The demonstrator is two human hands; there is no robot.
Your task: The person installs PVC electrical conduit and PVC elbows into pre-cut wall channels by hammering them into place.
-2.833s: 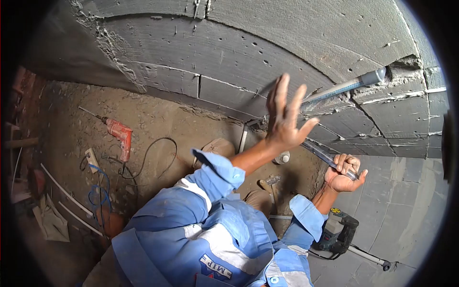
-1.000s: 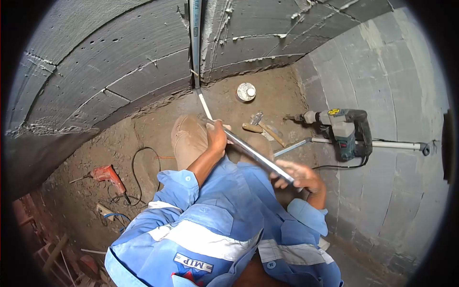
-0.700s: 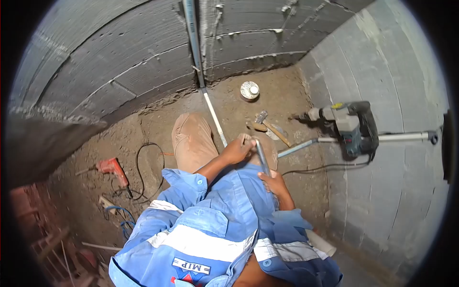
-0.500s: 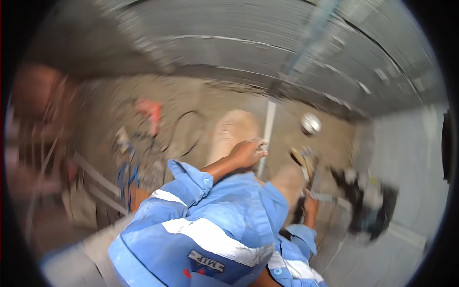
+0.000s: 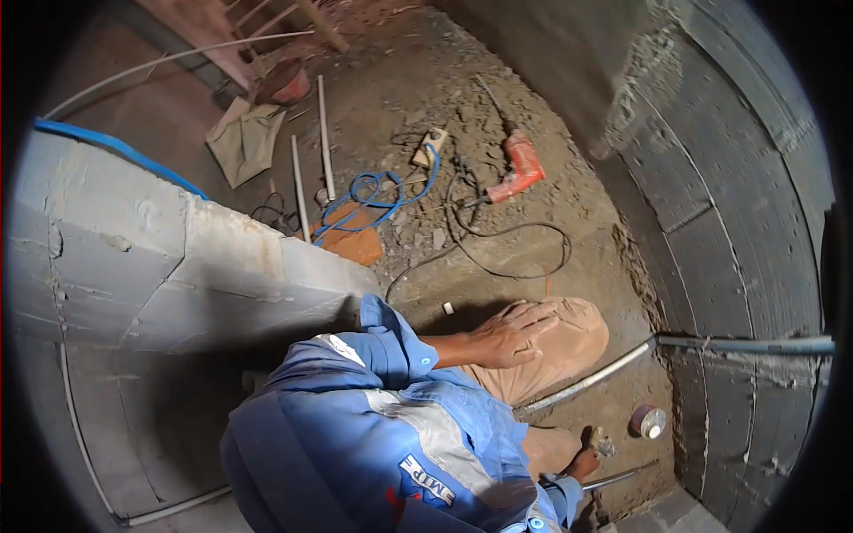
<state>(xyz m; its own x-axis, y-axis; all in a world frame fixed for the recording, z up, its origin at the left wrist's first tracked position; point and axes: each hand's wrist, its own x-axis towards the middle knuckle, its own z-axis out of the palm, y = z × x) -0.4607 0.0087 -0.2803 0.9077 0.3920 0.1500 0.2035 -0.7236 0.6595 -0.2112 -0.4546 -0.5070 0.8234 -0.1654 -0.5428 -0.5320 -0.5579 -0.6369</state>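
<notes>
My left hand (image 5: pixel 514 334) lies flat on the raised knee (image 5: pixel 573 336) of the tan trousers, its fingers stretched out and holding nothing. Low in the view, my right hand (image 5: pixel 584 464) is partly hidden by the blue sleeve; its fingers look curled, but what is in them does not show clearly. Close by it are a small brownish object (image 5: pixel 597 438) and a thin grey rod (image 5: pixel 626 475). A pale pipe (image 5: pixel 586 380) runs across the floor between my legs to the wall. To the right of it stands a small round can (image 5: pixel 649 422).
An orange-red power drill (image 5: pixel 518 167) with a black cord (image 5: pixel 524 273) lies on the rubble floor. Beside it are a socket block (image 5: pixel 430 147), blue cable (image 5: pixel 369 200) and a brick (image 5: pixel 351 235). Block walls stand left (image 5: pixel 178 266) and right (image 5: pixel 720 222). A grey pipe (image 5: pixel 746 345) crosses the right wall.
The view has swung left, bringing the drill, cable and left wall into clear sight. My left hand, curled near the pipe before, now lies spread on the knee. The right hand stays low.
</notes>
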